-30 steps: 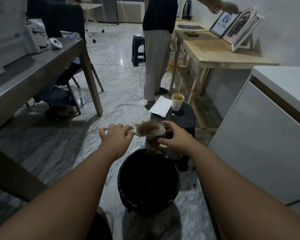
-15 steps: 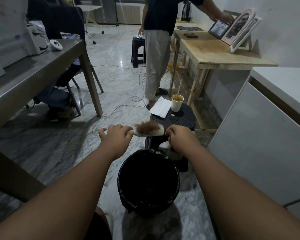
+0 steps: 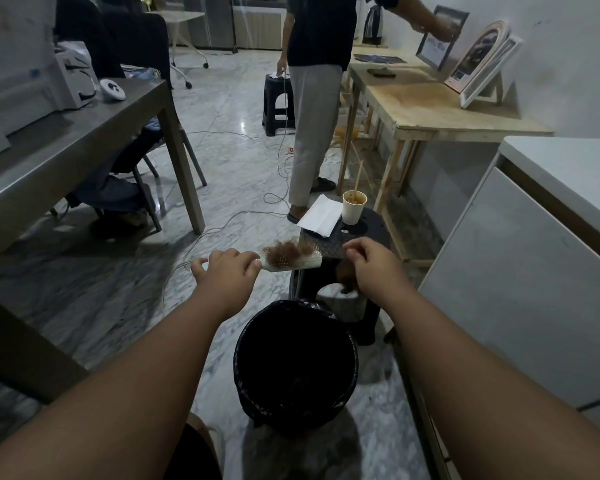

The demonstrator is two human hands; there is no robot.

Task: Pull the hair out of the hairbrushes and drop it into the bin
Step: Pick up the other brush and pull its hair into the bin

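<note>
My left hand (image 3: pixel 226 271) grips the handle of a white hairbrush (image 3: pixel 305 264) and holds it level above the far side of the bin. A mat of brown hair (image 3: pixel 284 252) sits in its bristles. Just right of the brush head, my right hand (image 3: pixel 374 268) is curled, with a tuft of brown hair (image 3: pixel 345 276) hanging under its fingers. The black-lined bin (image 3: pixel 243 362) stands on the floor below and between my forearms; its inside is dark.
A black stool (image 3: pixel 364 242) behind the bin carries a paper cup (image 3: pixel 353 209) and a white napkin (image 3: pixel 319 214). A person (image 3: pixel 312 98) stands beyond it by a wooden table (image 3: pixel 430 109). A grey table (image 3: pixel 84 133) stands left, a white cabinet (image 3: pixel 534 289) right, and cables (image 3: pixel 222 230) lie on the floor.
My right hand has drawn away from the brush head, dipped towards the bin, then come up to the right with a hair tuft. The left hand and brush stayed put.
</note>
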